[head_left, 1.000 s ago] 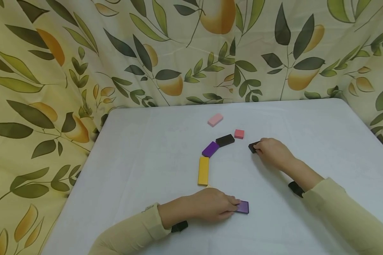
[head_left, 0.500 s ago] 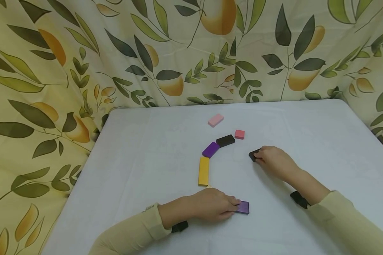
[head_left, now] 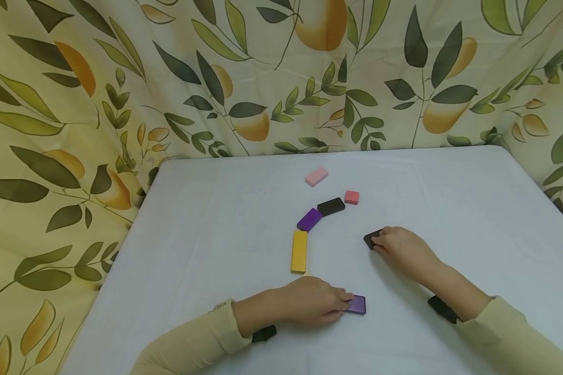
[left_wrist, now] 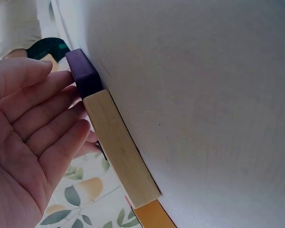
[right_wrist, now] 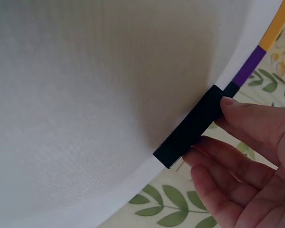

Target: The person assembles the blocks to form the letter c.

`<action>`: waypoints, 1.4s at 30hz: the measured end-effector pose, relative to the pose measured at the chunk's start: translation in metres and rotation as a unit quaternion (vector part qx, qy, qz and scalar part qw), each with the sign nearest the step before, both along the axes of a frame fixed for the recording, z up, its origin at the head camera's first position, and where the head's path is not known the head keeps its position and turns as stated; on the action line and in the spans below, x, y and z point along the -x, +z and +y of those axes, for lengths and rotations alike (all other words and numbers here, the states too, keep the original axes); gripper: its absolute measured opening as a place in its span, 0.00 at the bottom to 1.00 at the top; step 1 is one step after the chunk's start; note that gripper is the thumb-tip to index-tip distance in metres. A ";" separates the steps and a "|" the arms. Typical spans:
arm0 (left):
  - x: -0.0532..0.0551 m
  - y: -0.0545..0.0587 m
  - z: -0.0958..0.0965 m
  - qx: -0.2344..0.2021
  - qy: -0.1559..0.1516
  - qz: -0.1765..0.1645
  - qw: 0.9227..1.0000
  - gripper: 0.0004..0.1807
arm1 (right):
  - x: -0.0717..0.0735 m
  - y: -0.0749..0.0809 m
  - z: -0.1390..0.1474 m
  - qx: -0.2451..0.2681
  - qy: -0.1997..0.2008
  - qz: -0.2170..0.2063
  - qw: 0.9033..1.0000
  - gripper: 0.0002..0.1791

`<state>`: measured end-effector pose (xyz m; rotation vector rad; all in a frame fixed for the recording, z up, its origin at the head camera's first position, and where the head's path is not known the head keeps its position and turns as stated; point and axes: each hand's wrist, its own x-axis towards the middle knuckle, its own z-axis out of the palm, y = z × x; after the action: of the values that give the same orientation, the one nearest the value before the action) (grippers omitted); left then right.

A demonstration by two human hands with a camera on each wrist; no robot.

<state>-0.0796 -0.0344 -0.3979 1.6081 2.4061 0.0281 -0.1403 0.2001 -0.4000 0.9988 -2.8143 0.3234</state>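
Note:
My right hand [head_left: 403, 253] pinches a black block [right_wrist: 189, 127] between thumb and fingers, low over the white table to the right of a curved row. With fairly straight fingers, my left hand [head_left: 311, 300] touches a purple block [head_left: 357, 304] at the row's near end. A bare wooden block [left_wrist: 122, 148] adjoins that purple one in the left wrist view; in the head view the hand hides nearly all of it. Farther along the row come a yellow block [head_left: 298, 252], a second purple block [head_left: 309, 220] and another black block [head_left: 331, 207].
Near the row's far end lies a small red block [head_left: 352, 197]. Behind it a pink block [head_left: 316, 176] rests on the white table [head_left: 206, 219]. Fruit-and-leaf patterned cloth [head_left: 272, 78] hangs along the back and left side.
My right hand has drawn the black block toward the near side, away from the red block. The left hand and the row stay where they were.

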 end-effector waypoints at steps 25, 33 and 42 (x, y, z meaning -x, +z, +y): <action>-0.002 0.001 0.000 -0.001 0.005 -0.002 1.000 0.17 | -0.032 0.000 -0.003 0.009 0.000 -0.001 1.000 0.09; -0.002 0.000 0.000 0.001 0.004 0.004 1.000 0.17 | -0.043 -0.003 -0.001 0.010 0.007 0.012 1.000 0.10; -0.001 0.000 0.000 -0.003 0.002 -0.002 1.000 0.17 | -0.052 -0.004 -0.001 0.007 0.012 0.025 1.000 0.10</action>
<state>-0.0785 -0.0344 -0.3980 1.6035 2.4090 0.0393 -0.0884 0.1988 -0.4036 1.0249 -2.7528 0.3155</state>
